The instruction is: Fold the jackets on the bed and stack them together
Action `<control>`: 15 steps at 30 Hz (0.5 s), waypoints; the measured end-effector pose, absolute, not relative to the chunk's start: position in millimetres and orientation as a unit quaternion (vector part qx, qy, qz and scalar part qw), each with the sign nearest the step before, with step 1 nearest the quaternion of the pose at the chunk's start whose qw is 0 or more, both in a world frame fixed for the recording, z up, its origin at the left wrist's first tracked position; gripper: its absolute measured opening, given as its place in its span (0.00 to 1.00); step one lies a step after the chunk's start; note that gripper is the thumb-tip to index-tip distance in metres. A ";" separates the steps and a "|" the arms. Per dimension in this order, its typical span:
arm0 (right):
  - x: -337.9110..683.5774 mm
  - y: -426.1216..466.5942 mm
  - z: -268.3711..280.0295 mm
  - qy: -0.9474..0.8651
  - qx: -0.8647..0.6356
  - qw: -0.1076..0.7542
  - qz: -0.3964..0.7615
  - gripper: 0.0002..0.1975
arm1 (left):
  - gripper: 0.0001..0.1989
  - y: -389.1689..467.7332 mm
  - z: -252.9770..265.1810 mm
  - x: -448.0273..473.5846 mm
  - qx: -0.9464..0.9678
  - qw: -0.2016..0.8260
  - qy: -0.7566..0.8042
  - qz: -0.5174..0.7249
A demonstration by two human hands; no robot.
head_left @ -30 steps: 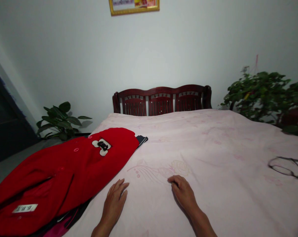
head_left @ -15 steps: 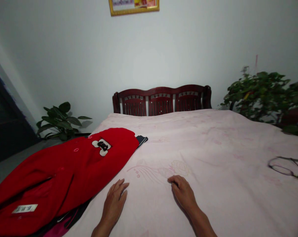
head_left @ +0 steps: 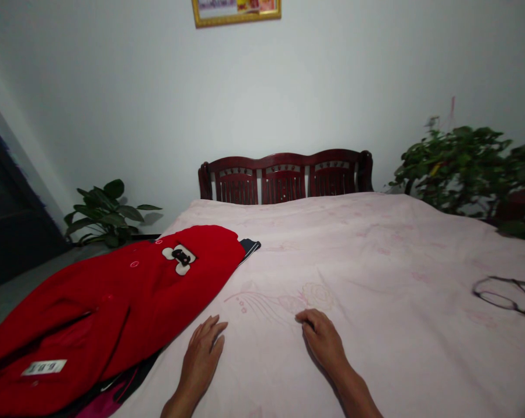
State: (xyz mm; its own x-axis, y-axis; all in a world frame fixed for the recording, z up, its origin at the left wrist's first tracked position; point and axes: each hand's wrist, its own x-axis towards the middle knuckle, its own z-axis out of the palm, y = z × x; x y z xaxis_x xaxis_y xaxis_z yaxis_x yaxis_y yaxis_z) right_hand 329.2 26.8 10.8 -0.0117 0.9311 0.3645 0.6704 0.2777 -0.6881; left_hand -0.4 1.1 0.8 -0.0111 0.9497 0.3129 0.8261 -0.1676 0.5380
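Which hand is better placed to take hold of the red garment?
Probably the left hand: open and visibly holding nothing, it lies close beside the red garment. The right hand is farther away, across the sheet.

The white label (head_left: 43,367) on the red garment (head_left: 158,313) carries dark print too blurred to read surely.

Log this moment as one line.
left hand: empty, beside red garment | right hand: empty | glasses: on pink sheet, right
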 end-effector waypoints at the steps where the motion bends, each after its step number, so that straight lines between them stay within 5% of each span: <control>1: 329.1 26.7 11.0 -0.691 -0.579 0.400 0.163 0.15 | 0.17 1.2 0.1 -0.7 0.697 0.098 0.636 0.317; 15: 328.9 25.7 11.6 -0.691 -0.577 0.405 0.160 0.14 | 0.18 0.1 0.6 -0.6 0.697 0.097 0.640 0.309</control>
State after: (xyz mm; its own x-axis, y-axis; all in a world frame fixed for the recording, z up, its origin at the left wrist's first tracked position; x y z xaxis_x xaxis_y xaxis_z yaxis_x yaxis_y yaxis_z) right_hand 328.9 25.7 11.6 -0.0060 0.9270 0.3751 0.6670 0.2832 -0.6891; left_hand -0.6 0.1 0.6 -0.0084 0.9519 0.3062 0.8320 -0.1632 0.5302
